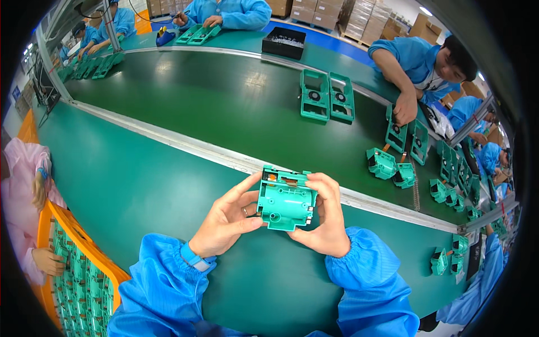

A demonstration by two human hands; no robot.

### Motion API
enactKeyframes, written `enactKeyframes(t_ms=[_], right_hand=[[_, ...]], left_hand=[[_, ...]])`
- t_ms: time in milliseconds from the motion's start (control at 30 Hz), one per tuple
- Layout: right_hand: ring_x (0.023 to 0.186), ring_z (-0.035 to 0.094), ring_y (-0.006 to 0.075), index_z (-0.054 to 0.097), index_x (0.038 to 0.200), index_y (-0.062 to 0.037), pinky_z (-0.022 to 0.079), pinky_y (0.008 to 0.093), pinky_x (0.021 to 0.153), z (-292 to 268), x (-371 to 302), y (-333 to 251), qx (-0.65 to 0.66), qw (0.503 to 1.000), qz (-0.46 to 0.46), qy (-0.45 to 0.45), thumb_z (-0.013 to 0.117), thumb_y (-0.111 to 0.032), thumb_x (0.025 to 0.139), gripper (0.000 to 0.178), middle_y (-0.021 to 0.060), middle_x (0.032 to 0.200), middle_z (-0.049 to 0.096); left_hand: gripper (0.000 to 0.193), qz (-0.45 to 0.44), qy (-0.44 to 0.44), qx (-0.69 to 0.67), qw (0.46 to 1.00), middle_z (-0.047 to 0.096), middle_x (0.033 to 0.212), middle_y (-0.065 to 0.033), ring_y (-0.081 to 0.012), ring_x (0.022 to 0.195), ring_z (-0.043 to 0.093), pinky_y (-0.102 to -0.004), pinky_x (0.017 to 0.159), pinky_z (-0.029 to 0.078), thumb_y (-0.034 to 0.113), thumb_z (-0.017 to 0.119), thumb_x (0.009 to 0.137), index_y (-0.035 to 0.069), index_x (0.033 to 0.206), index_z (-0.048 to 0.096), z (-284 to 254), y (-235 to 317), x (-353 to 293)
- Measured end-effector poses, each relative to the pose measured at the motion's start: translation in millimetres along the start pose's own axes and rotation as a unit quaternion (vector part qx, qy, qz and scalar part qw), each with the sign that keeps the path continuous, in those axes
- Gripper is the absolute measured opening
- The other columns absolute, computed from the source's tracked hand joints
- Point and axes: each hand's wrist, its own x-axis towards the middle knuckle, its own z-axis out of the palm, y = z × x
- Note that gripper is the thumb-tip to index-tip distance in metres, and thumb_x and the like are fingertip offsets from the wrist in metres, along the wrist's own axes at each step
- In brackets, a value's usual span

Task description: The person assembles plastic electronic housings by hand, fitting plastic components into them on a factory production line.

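Note:
A green plastic housing (287, 201) with a curved middle, small posts and an orange-brown part in its top corner is held up over the green worktable (140, 185). My left hand (227, 216) grips its left side between fingers and thumb, a blue band round the wrist. On the opposite side, my right hand (325, 219) has its fingers over the upper right edge and its thumb at the lower edge. Small metal contacts show on the housing's right side. The fingertips behind the housing are hidden.
Beyond a metal rail runs a green conveyor (213, 95) with green frames (314, 95) and housings (382, 163). A co-worker's hand (405, 106) touches a frame at right. An orange crate (84, 247) of green parts stands lower left beside another person in pink. A black bin (283, 48) sits far off.

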Motion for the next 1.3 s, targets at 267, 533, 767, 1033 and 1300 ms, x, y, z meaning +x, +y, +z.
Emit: enactKeyframes(t_ms=[267,533,767,1033,1300], right_hand=[[0.109,0.041,0.0306,0.04,0.117,-0.0073,0.042,0.0347,0.082,-3,-5,-1,-0.002,1.0,-0.008,0.005,0.073,-0.002,0.051,0.074,0.0173,0.12,0.036],[0.12,0.035,0.0246,0.028,0.131,-0.0039,0.035,0.0366,0.094,-2,-2,-11,0.522,0.832,0.185,-0.009,0.067,-0.013,0.073,0.07,0.0144,0.134,0.029],[0.109,0.047,0.0178,0.037,0.124,-0.0016,0.036,0.0352,0.092,-11,-15,-4,0.592,0.752,0.29,-0.021,0.051,-0.026,0.087,0.047,0.0082,0.117,0.049],[0.107,0.048,0.0173,0.038,0.123,-0.0021,0.037,0.0354,0.093,-14,-16,-6,0.605,0.744,0.283,-0.026,0.052,-0.021,0.087,0.043,0.0074,0.116,0.05],[0.11,0.046,0.0172,0.037,0.124,-0.0039,0.037,0.035,0.094,-15,-23,-5,0.636,0.713,0.296,0.008,0.053,-0.022,0.086,0.045,0.0063,0.118,0.049]], left_hand=[[0.068,-0.002,0.015,-0.031,0.999,0.04,0.125,-0.0159,-0.0229,0.112,0.044,-0.0368,0.093,0.039,-0.005,0.056,0.077,0.006,0.135,0.023,5,-3,-3],[0.068,0.012,0.027,-0.058,0.998,0.037,0.129,-0.0161,-0.0238,0.114,0.042,-0.0386,0.093,0.038,-0.004,0.055,0.077,0.007,0.136,0.023,8,-2,-5],[0.071,0.015,-0.034,-0.059,0.998,0.032,0.132,-0.0161,-0.0244,0.118,0.037,-0.0411,0.095,0.036,-0.002,0.056,0.078,0.009,0.137,0.018,12,-6,-3],[0.069,0.008,-0.017,-0.058,0.998,0.033,0.133,-0.0148,-0.0244,0.118,0.037,-0.04,0.097,0.034,-0.002,0.056,0.078,0.009,0.136,0.02,17,-12,-3],[0.06,0.116,-0.06,0.028,0.991,0.034,0.134,-0.0133,-0.0243,0.118,0.038,-0.04,0.097,0.034,-0.014,0.055,0.074,0.009,0.128,0.04,7,-34,-4]])
